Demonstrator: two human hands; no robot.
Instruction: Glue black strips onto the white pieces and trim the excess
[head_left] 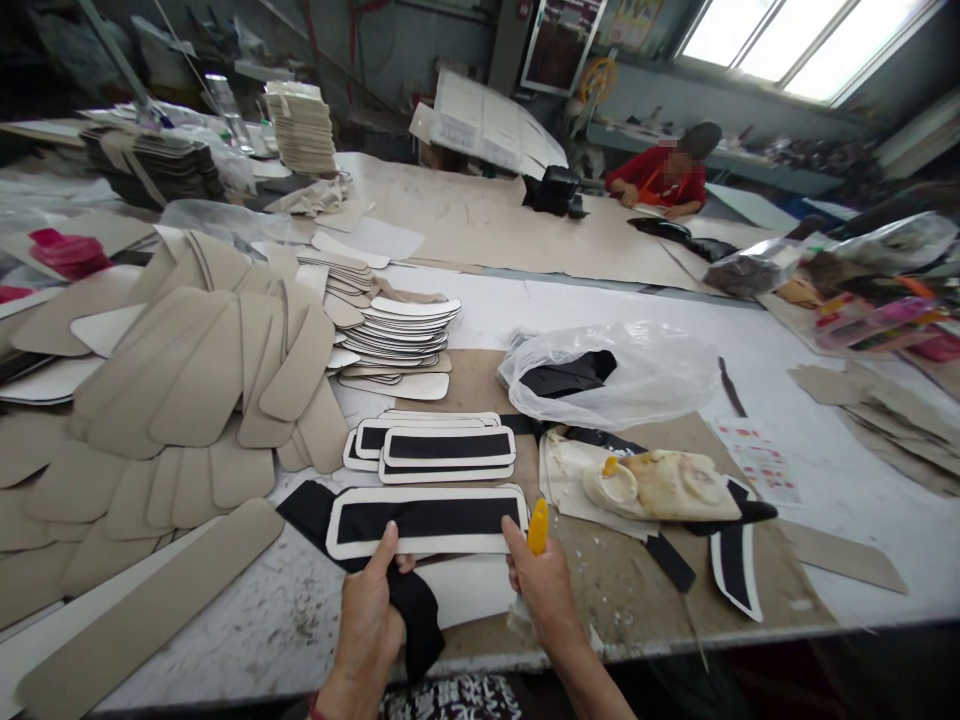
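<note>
A long white panel with rounded corners and a black fabric strip on its face is held up in front of me. My left hand grips its lower left edge, thumb on the black strip. At the right end, my right hand pinches the panel with its thumb on top. A yellow handle sticks up from the right hand; the tool's lower end is mostly hidden. Black fabric hangs beside the left hand. Just beyond lie several similar panels, stacked and overlapping.
Many beige rounded pieces are heaped on the left, beside a stack of white-edged pieces. A clear plastic bag holds black material. To the right sits a glue-crusted container. A co-worker in red sits at the far table.
</note>
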